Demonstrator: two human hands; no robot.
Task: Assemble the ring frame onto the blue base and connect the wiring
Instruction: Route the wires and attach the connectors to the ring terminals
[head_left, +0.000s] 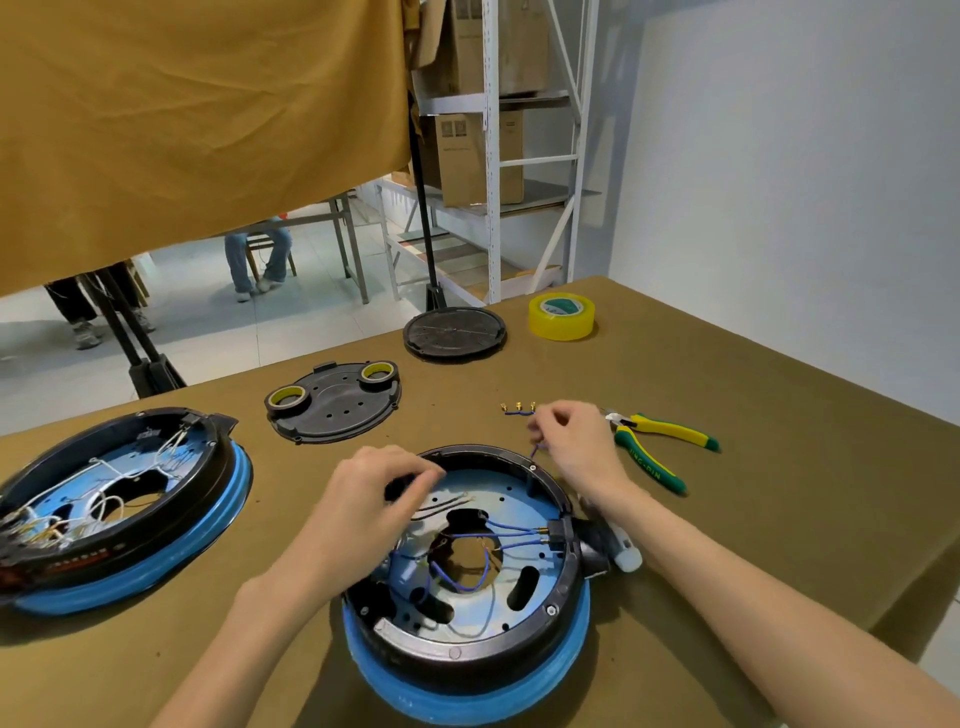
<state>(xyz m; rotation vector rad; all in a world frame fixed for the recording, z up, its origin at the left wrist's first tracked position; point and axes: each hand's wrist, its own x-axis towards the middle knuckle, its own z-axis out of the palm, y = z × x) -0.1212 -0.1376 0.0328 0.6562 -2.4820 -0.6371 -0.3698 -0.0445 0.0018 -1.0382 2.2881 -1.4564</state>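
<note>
A blue base lies in front of me with a black ring frame seated on it. Blue wires run across its inside to brass terminals at a black connector on the right rim. My left hand rests over the ring's far left rim, fingers curled onto a dark part there. My right hand hovers just beyond the far right rim and pinches a thin blue wire. Short blue wires with brass terminals lie on the table behind it.
A second blue base with ring and white wiring sits at the left. Behind are a black cover plate carrying two tape rolls, a round black disc, yellow tape, and green-yellow pliers at the right. The table edge drops off right.
</note>
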